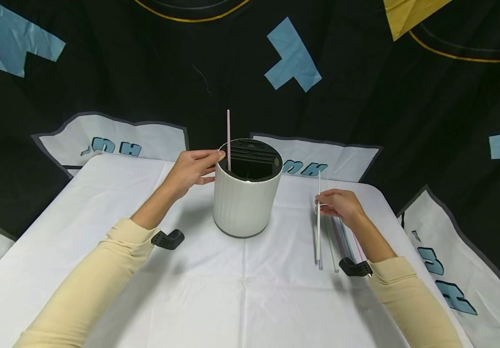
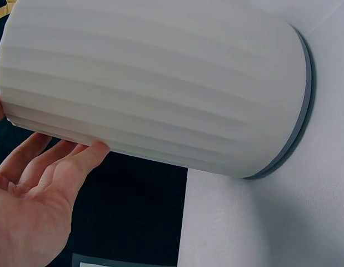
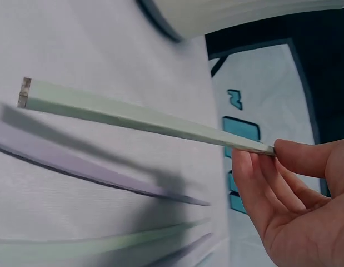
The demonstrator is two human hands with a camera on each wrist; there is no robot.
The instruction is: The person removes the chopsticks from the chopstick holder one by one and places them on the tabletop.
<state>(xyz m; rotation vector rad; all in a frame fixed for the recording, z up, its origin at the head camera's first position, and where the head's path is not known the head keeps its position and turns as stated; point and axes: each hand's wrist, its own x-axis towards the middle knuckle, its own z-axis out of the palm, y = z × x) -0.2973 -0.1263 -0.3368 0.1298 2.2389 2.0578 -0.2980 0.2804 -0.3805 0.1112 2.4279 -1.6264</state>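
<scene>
A white ribbed bin (image 1: pixel 245 208) with a dark top opening stands upright on the table, a pink stick (image 1: pixel 228 140) rising from its left side. My left hand (image 1: pixel 193 171) holds the bin's left rim, thumb at the top edge and fingers along the outer wall; the left wrist view shows those fingers (image 2: pixel 77 167) against the ribs. To the right of the bin, my right hand (image 1: pixel 339 205) pinches a thin pale green stick (image 3: pixel 127 118) near one end, between thumb and fingers. The stick is lifted above the cloth, with its shadow below it.
Several thin sticks lie on the white cloth under and beside my right hand, among them a purple stick (image 3: pixel 94 167) and a green stick (image 3: pixel 105 242). The white-covered table (image 1: pixel 198 299) ends at a black backdrop (image 1: pixel 232 72) with blue and yellow shapes.
</scene>
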